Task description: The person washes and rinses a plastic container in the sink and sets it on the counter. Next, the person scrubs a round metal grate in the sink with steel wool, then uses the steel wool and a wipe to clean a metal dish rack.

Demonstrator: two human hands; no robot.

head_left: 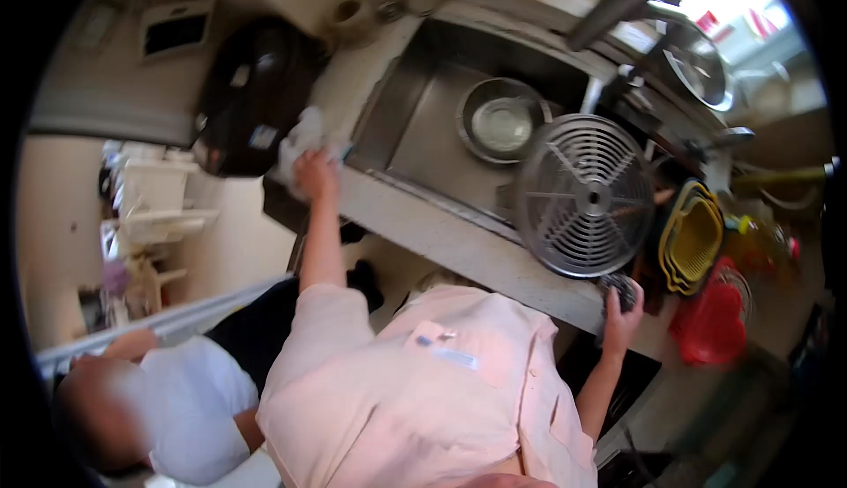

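Observation:
My left hand (316, 174) is closed on a crumpled whitish cloth (305, 134) at the left end of the counter, right beside a dark rounded appliance (256, 91). At the counter's front edge, my right hand (625, 313) grips a dark, bristly scouring pad (619, 292). Just above that hand, a round slotted metal steamer rack (565, 195) leans over the right end of the sink (419, 139). A metal bowl (476, 142) with a pale round bottom sits inside the sink.
On the right are yellow and dark nested baskets (693, 239), a red basin (713, 320) and a clear bottle (766, 245). A metal pot (697, 64) stands at the back right. A person in a white shirt (198, 409) is at lower left. A chair (159, 192) stands beyond.

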